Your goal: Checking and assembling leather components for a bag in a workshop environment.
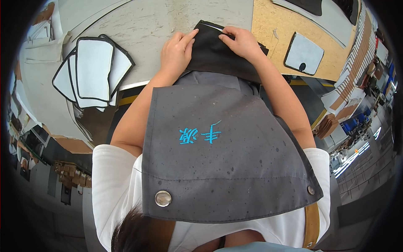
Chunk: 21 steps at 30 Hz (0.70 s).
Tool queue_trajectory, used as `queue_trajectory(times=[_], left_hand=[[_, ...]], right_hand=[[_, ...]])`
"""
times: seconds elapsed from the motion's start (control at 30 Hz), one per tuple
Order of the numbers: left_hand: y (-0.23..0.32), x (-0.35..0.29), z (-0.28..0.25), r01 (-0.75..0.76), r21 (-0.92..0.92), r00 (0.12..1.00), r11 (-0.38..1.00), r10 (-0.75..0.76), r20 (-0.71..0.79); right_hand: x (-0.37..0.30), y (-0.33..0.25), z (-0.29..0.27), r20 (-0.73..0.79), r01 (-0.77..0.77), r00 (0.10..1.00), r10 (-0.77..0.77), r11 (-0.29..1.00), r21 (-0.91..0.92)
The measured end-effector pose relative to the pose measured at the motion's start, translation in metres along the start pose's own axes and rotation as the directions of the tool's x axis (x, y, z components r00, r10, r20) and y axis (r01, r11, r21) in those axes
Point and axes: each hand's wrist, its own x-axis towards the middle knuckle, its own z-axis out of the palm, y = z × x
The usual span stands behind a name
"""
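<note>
A black, leather-like piece (pixel 212 50) lies at the near edge of the worktable, in front of my apron. A thin white strip shows along its far edge. At its left edge is my left hand (pixel 178 52), its index finger and thumb closed on the material. My right hand (pixel 241 41) pinches the far edge toward the right with thumb and index finger. The undersides of both hands' grips are hidden. My grey apron (pixel 226 155) covers my front just below the piece.
Overlapping white panels with black edging (pixel 94 67) lie on the table at left. A similar single panel (pixel 304 53) with a black spot rests on the tan board (pixel 268 25) at right. Black sheets (pixel 308 5) lie at the far right. The table's front edge (pixel 134 84) curves by my forearms.
</note>
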Motion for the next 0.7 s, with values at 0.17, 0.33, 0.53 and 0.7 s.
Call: queue_trajectory(times=[0.17,0.33,0.53,0.7], left_hand=[[0.001,-0.001,-0.001,-0.009,0.012,1.0,1.0,0.008,0.005],[-0.003,-0.002,0.002,-0.037,0.035,0.999,0.999,0.037,-0.002],[0.001,-0.001,0.005,-0.066,0.12,0.997,0.991,0.07,-0.027],[0.007,0.007,-0.014,-0.008,0.311,0.999,0.95,-0.006,0.044]], right_hand=[[0.0,0.003,0.003,-0.034,0.024,0.999,-0.024,1.0,0.003],[0.0,0.0,0.001,-0.015,0.018,1.0,-0.018,1.0,-0.017],[0.002,0.0,0.002,-0.016,0.014,1.0,-0.014,1.0,0.01],[0.001,0.001,0.003,-0.039,0.02,0.999,-0.02,1.0,-0.001]])
